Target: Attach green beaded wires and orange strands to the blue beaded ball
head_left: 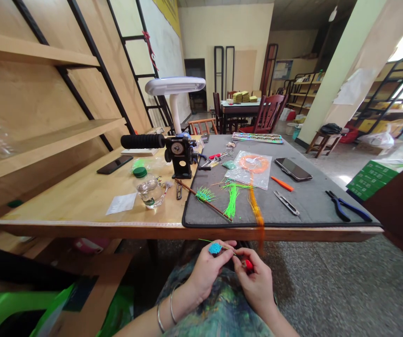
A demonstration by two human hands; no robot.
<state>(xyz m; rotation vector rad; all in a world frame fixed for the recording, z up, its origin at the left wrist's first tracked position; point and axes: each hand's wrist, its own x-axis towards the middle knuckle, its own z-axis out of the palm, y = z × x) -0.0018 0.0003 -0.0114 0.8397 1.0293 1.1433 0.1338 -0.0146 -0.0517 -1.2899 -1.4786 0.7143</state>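
Note:
Above my lap, in front of the table edge, my left hand (208, 269) is closed in a pinch. A small bright blue, bumpy cluster (214, 248) rests at its fingers, and a thin green strand (205, 240) sticks out to the left past them. My right hand (257, 281) is closed around a small tool with a red handle (247, 265); its thin tip points toward the left fingertips. The two hands nearly touch. Exactly what lies between the left thumb and fingers is partly hidden.
On the grey mat (314, 206) lie bright green strands (231, 203), orange strands (257, 210), a brown stick (219, 210), thread snips (286, 203), blue-handled pliers (347, 206) and a phone (293, 169). A black clamp device (181, 161), glass cup (150, 193) and lamp (175, 85) stand left.

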